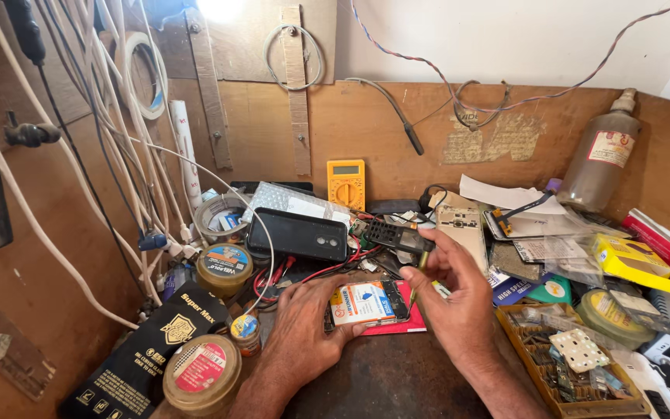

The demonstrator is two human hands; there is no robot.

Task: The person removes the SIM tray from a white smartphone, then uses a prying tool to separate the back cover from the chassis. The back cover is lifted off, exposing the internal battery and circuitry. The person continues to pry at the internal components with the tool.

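currently the left hand (304, 322) is pressing fingers flat on an opened phone (366, 302); the right hand (455, 299), fingers pinching a thin tool (419, 275), is risking slipping onto crowding red wires (327, 268).

Worn dark workbench top (385, 380), wooden back panel behind. On it: opened phone with white battery (366, 302) over a red sheet (401, 322), black phone back cover (298, 234), yellow multimeter (347, 184) at the rear, round yellow-lidded tins (202, 374) left, wooden parts tray (568, 365) right, brown plastic bottle (600, 155) far right.
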